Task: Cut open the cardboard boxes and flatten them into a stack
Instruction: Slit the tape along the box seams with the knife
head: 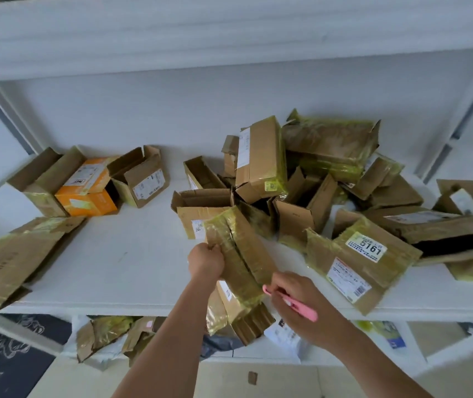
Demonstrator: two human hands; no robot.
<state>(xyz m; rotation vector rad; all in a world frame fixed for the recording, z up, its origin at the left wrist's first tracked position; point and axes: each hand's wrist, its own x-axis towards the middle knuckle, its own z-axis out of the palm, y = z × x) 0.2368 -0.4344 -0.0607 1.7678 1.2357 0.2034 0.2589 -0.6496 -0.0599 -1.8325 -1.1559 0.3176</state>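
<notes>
Left hand (205,261) grips taped box (239,254); right hand (297,304) beside it holds pink cutter (292,304).

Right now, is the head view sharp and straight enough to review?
Head view: wide-angle bending bows the shelf edge; soft, even light, no hard shadows; tape on the held box glints; right-edge boxes smear; label 5161 stays readable.

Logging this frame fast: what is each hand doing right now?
Left hand: grips the taped box by its edge.
Right hand: holds the pink cutter, beside the box.
</notes>
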